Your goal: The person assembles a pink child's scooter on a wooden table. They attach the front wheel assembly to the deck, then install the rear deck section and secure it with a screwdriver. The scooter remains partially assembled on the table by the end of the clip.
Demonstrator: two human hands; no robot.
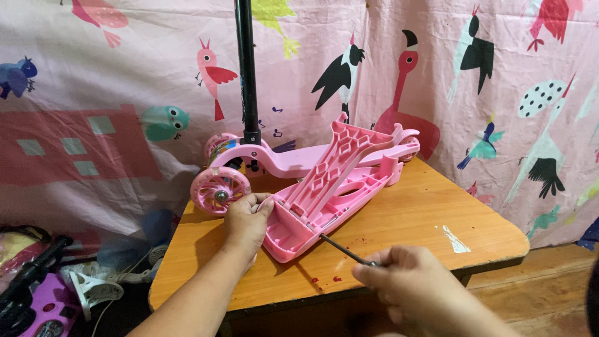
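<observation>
A pink scooter (293,159) lies on its side on a wooden table (424,218). Its black pole (246,68) points up, and a pink wheel (219,190) sits near the table's edge. The scooter's pink bottom plate (324,200) is tipped open, so the ribs inside show. The left hand (246,218) holds the near edge of this plate. The right hand (405,278) is closed around a thin dark tool (343,248), maybe a screwdriver. The tool's tip touches the plate's lower edge. A few small red specks (327,279) lie on the table by the hands. Behind the table hangs a pink curtain (125,93) with birds on it. A purple toy (43,306) lies on the floor at the left.
</observation>
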